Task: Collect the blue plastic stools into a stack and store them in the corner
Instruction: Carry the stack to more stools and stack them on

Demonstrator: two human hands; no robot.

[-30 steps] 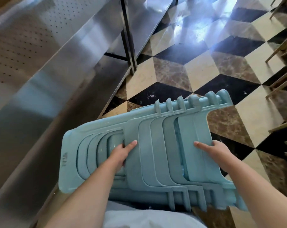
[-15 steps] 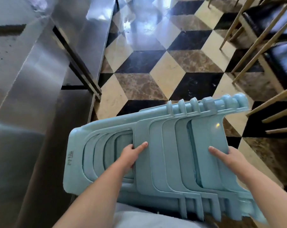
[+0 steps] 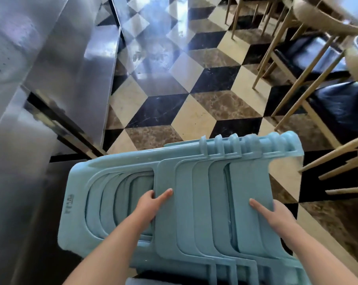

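Carrying step: left hand (image 3: 148,204) and right hand (image 3: 273,215) grip the nested light-blue plastic stool stack (image 3: 194,202) at lower frame, fingers curled round its edges; next, it likely needs setting down in the corner.

Stool stack (image 3: 194,202) bottom (legs) cropped

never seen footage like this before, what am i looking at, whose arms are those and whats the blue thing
There is no machine here. The picture comes from a camera worn on a person's head, looking forward and down, so the two bare arms are that person's own. They carry a stack of blue stools, nested into each other and turned on its side, legs pointing right. The left hand grips the edge of one stool's side; the right hand holds the end stool's side, finger laid flat on it. Below is a checkered floor. A shiny metal counter stands at left, wooden chairs with dark seats at right.
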